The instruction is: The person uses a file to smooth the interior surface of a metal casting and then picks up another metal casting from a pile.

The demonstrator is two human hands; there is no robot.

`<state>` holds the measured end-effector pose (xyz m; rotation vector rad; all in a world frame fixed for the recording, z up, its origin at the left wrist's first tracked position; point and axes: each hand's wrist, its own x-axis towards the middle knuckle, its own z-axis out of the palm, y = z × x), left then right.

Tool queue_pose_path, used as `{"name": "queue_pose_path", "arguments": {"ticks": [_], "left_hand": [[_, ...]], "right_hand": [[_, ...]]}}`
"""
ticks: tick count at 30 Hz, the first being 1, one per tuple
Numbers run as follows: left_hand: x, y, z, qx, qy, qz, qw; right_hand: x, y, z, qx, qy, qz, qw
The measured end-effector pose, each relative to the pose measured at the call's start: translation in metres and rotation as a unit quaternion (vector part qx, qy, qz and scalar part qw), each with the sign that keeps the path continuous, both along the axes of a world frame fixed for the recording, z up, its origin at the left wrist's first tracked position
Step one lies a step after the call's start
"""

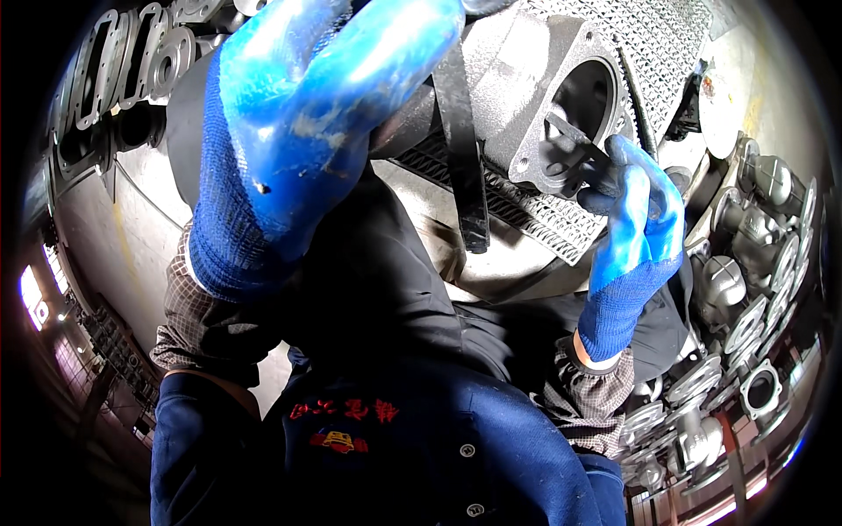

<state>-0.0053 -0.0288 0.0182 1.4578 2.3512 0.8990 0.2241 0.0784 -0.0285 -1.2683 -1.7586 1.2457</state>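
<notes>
My left hand, in a blue coated glove, is raised close to the camera at the upper left. Its fingers look bent, but their tips run past the top edge, so whatever they hold is hidden. To the right, my gloved right hand is closed on a narrow dark tool. This tool reaches into the round bore of a grey metal casting with a flanged face. Dark grey covers the fingertips of that glove. Beside the casting, a black strip hangs down between my hands.
Under the casting lies a perforated metal mesh sheet. Several grey castings crowd the floor at the right. More flanged metal parts stand at the upper left. My dark-trousered legs are just below the work.
</notes>
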Motion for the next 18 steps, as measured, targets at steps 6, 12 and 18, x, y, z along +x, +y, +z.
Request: {"name": "queue_pose_path", "arguments": {"ticks": [6, 12, 18], "left_hand": [[0.000, -0.003, -0.003, 0.033, -0.107, 0.011, 0.994], [-0.001, -0.002, -0.001, 0.033, -0.132, 0.018, 0.991], [0.000, -0.002, -0.003, 0.043, -0.148, 0.014, 0.988]], "right_hand": [[-0.001, -0.004, 0.008, -0.038, 0.057, -0.031, 0.997], [0.001, -0.004, 0.010, -0.039, 0.056, -0.023, 0.997], [-0.003, -0.005, 0.004, -0.018, 0.027, -0.013, 0.999]]}}
